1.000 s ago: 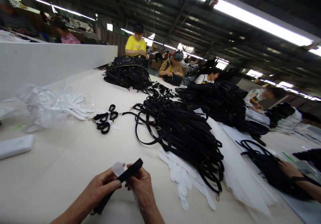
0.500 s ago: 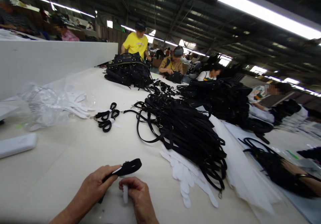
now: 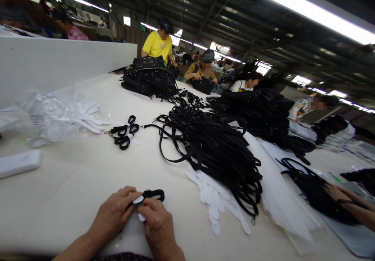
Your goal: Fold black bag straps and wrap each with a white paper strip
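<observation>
My left hand (image 3: pixel 115 210) is closed around a folded black strap (image 3: pixel 156 194), whose looped end sticks out beyond the fingers. Beside it my right hand (image 3: pixel 158 220) pinches a white paper strip (image 3: pixel 141 216) against the strap; the strip's rounded end shows between the two hands. Both hands are close together, low over the table. Further up lie black straps (image 3: pixel 124 132) folded into bundles with white bands round them. To the right is a large heap of loose black straps (image 3: pixel 216 148) with metal clips. White strips (image 3: pixel 215 206) are fanned out under its near edge.
A clear plastic bag (image 3: pixel 49 116) with white strips lies at the left, near a white box-like object (image 3: pixel 20 163). Black bags (image 3: pixel 149 77) are piled at the back. A co-worker's hands (image 3: pixel 336 194) rest on a black bag at the right. A white partition (image 3: pixel 67 66) borders the far left.
My right hand has moved up to the strap and brought the white strip against it. The strap's loop has lowered and tilted. A co-worker's second hand now shows on the bag at the right.
</observation>
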Motion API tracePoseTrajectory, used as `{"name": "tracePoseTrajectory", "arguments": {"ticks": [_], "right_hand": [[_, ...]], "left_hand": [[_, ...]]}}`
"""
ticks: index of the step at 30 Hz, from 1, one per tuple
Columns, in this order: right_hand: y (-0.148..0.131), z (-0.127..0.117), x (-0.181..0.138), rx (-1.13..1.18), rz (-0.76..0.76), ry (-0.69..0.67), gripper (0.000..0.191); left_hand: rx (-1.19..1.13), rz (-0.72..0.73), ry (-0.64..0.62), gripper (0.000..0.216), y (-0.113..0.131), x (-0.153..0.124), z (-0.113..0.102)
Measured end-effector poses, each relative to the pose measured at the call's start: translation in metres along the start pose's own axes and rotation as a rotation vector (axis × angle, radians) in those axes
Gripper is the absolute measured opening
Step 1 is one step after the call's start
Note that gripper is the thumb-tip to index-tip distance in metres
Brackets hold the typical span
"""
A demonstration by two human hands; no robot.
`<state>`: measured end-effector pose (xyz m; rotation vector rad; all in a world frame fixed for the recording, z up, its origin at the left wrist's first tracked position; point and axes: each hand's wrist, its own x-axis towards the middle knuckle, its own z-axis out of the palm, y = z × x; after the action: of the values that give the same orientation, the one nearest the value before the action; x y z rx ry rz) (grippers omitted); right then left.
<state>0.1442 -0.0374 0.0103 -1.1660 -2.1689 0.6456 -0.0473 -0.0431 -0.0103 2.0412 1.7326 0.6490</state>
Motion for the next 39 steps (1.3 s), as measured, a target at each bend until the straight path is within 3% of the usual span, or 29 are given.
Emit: {"name": "tracePoseTrajectory", "arguments": {"ticks": [5,11,16,28,39], "right_hand": [[-0.013,-0.009,0.029,0.408,0.309,-0.067,0.028],[-0.011,0.000,0.049,0.634,0.560,-0.079,0.017],[0.002,0.012,0.049,0.818,0.756,-0.079,0.015],[-0.002,0.009,0.049,0.859,0.754,-0.008,0.026],[-0.003,0.013,0.050,0.810,0.714,-0.008,0.016]], "left_hand": [[-0.115,0.003,-0.007,0.031,-0.008,-0.001,0.007],[-0.142,-0.151,0.033,0.038,-0.013,0.002,0.014],[-0.154,-0.168,0.035,0.046,-0.016,0.002,0.017],[-0.109,-0.069,0.058,0.051,-0.017,0.000,0.018],[-0.099,-0.037,0.034,0.055,-0.014,-0.002,0.014]]}}
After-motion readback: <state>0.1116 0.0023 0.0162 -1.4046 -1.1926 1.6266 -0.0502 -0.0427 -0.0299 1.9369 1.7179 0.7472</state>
